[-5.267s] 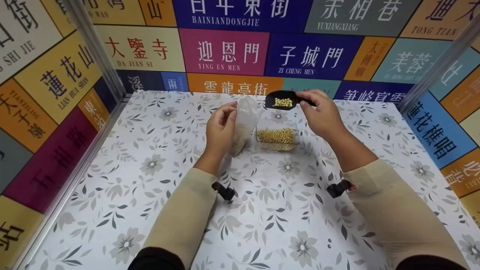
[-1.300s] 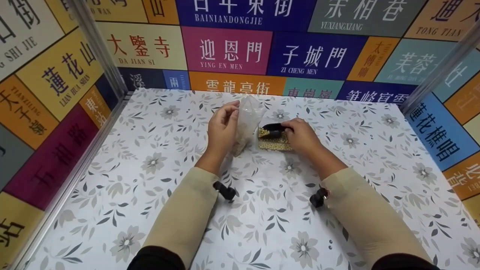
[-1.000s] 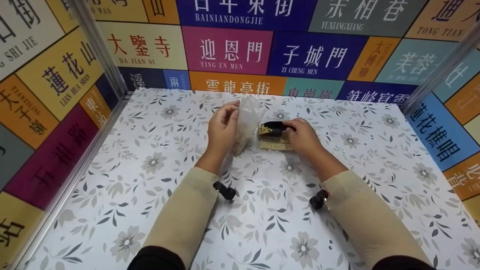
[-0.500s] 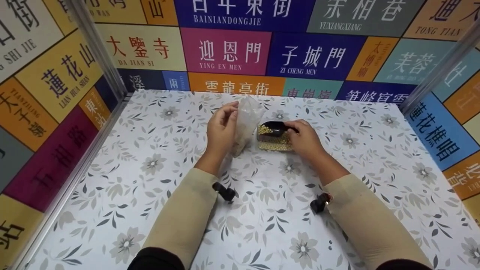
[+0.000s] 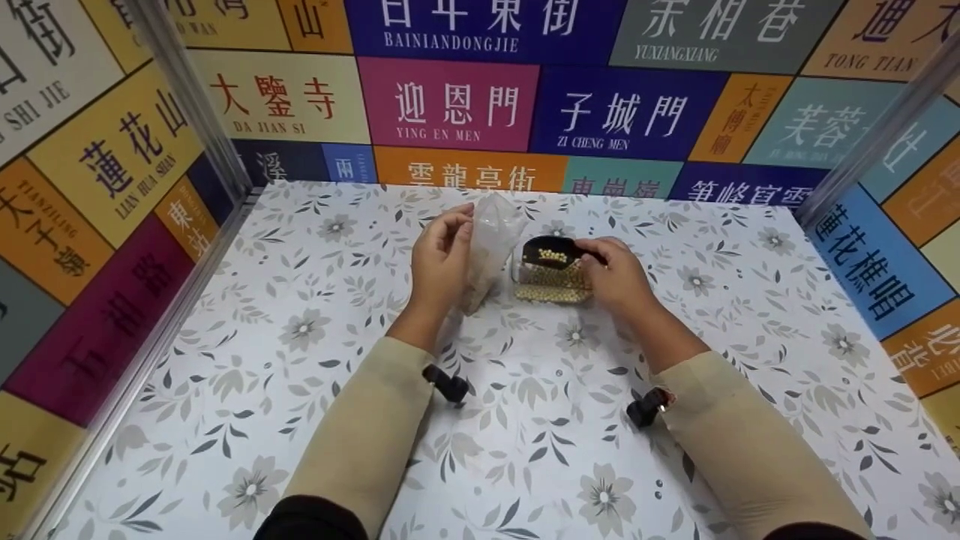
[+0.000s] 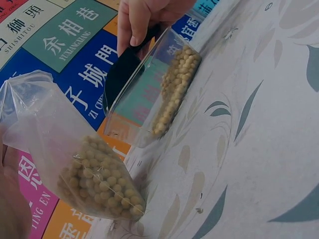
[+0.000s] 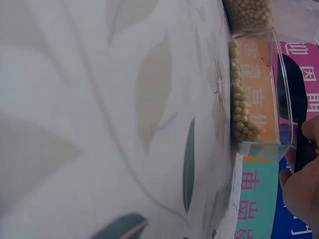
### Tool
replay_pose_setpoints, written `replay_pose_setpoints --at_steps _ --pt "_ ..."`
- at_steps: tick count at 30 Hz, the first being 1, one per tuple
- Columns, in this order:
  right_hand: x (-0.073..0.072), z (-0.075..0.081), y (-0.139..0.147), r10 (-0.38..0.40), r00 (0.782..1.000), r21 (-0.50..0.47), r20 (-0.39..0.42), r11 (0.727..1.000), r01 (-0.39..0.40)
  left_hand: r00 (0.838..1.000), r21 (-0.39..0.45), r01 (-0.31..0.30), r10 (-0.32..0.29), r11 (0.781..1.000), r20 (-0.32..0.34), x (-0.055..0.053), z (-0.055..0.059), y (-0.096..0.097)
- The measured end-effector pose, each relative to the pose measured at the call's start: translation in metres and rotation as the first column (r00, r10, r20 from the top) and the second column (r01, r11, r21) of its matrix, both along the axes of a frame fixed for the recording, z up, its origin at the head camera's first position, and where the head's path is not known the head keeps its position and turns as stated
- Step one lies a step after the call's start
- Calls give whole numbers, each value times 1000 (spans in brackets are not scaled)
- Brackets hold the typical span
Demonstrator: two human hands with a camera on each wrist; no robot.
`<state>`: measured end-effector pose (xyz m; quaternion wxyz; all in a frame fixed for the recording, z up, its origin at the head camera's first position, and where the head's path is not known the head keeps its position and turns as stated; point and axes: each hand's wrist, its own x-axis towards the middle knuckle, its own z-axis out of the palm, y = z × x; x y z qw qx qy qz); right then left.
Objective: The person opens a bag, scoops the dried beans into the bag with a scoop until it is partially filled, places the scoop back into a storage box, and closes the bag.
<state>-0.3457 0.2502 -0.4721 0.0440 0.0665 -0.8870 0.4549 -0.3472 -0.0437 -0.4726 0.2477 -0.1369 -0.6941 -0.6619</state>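
Observation:
My left hand (image 5: 441, 255) holds a clear plastic bag (image 5: 491, 232) by its upper side. Soybeans (image 6: 102, 181) fill the bag's lower part, which rests on the table. Just right of the bag stands a clear rectangular container (image 7: 264, 89) with a low layer of soybeans (image 6: 177, 92). In my right hand (image 5: 619, 274) is the handle of a black scoop (image 5: 549, 255), pinched between thumb and fingers. A small heap of soybeans lies in the scoop, which is at the container's top, level with its rim. The bag's far side is hidden.
A white tablecloth (image 5: 525, 420) with grey flowers and leaves covers the table. Panels with printed signs (image 5: 450, 105) stand along the back and both sides. Black wrist cameras (image 5: 448, 384) sit on both sleeves.
Earlier the scoop, carrying beans, was raised beside the bag; it then went down into the container. Now it has lifted and levelled with beans in it. The left hand and bag have stayed put.

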Motion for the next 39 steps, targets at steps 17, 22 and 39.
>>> replay_pose_setpoints --at_steps 17,22,39 --pt "6 56 0 8 993 65 -121 998 0 1000 24 4 -4 1000 8 0 0 -2" --pt "3 74 -3 20 989 111 -149 994 -3 1000 13 -8 8 1000 -1 -1 0 -1" --pt "7 103 -39 237 866 467 -440 884 -5 999 9 -21 21 1000 29 0 2 -1"
